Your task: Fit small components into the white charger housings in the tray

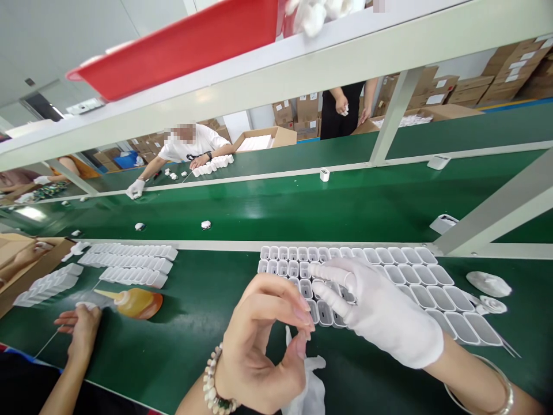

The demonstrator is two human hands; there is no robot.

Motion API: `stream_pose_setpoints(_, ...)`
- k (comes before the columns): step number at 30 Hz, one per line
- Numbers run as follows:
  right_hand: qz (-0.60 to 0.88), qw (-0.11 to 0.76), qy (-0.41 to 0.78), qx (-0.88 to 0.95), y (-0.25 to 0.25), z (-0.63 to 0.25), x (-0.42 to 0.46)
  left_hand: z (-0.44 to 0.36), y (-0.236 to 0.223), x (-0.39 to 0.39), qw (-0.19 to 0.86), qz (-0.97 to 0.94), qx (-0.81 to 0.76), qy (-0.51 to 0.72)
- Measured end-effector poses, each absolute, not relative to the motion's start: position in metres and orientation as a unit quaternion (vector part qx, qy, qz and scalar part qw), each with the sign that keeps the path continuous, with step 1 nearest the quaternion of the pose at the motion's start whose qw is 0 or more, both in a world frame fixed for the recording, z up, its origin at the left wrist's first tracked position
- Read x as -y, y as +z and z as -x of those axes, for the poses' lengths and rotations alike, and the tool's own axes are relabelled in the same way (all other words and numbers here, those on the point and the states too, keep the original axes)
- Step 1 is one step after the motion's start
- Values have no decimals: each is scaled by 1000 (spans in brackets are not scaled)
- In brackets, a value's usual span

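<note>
My left hand (265, 340), bare and with a beaded bracelet, is raised in front of the table with thumb and fingertips pinched together. Whatever the pinch may hold is too small or hidden to make out. Below and behind it lies a limp white glove (315, 392), partly covered by the hand. My right hand (380, 305) wears a white glove and reaches over the rows of small white plastic housings (436, 297), its visible fingers stretched and apart. The fingers hide some of the open-topped housings, so contact with them is unclear.
Crumpled white gloves (488, 283) and tweezers (510, 343) lie at the right. A yellow squeeze bottle (138, 302) and more white housings (133, 259) stand left, near a co-worker's hand (82, 328). Beyond runs a green conveyor belt (259, 202); a shelf post (505, 196) slants at right.
</note>
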State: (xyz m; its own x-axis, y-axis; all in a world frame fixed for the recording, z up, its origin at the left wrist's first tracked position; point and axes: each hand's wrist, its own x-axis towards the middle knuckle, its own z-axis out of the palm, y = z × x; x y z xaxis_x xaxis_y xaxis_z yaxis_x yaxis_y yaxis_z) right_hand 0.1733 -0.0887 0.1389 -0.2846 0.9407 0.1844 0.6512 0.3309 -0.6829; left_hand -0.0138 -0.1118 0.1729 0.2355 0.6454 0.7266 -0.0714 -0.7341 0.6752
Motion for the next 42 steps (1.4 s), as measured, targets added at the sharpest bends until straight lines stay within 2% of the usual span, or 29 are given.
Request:
stream_pose_setpoints(11, 520, 291, 232, 769, 135, -174, 89, 14, 171, 112, 330, -713, -197, 587)
stream_pose_setpoints(25, 518, 297, 227, 770, 136, -174, 89, 16, 174, 107, 262, -747, -184, 583)
stream_pose_setpoints(42, 516, 293, 214, 776, 136, -172, 89, 19, 174, 107, 251, -755, -195, 574)
